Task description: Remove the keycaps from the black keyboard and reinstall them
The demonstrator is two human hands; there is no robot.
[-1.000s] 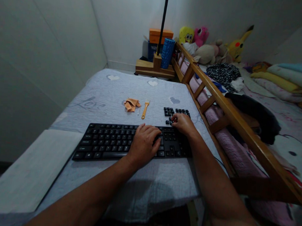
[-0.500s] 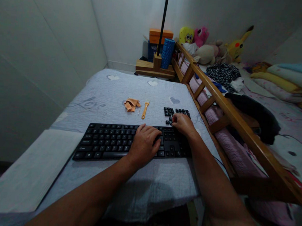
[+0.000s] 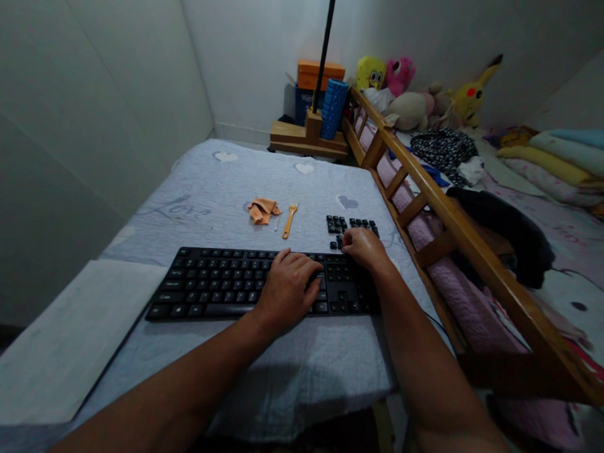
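A black keyboard (image 3: pixel 219 283) lies across the cloth-covered table, with bare sockets in its right-hand part where keys are off. My left hand (image 3: pixel 290 283) rests over its right-middle keys, fingers stretched out and apart, holding nothing I can see. Beyond the keyboard's far right edge my right hand (image 3: pixel 364 246) pinches at a black keycap among the loose ones; the fingertips partly hide it. Several loose keycaps (image 3: pixel 337 224) sit in small rows just past that hand. Left of them are a yellow-handled brush (image 3: pixel 289 220), a cotton swab (image 3: pixel 277 223) and a crumpled orange cloth (image 3: pixel 263 210).
A white sheet or board (image 3: pixel 71 336) covers the table's near left. Along the right runs a wooden bed rail (image 3: pixel 443 206), with bedding and plush toys behind it. At the far end stand a wooden base (image 3: pixel 306 138) with a black pole and a blue roller (image 3: pixel 333 109).
Both hands stay in nearly the same places. The view has shifted very slightly, and the right hand remains pinched at the loose keycaps.
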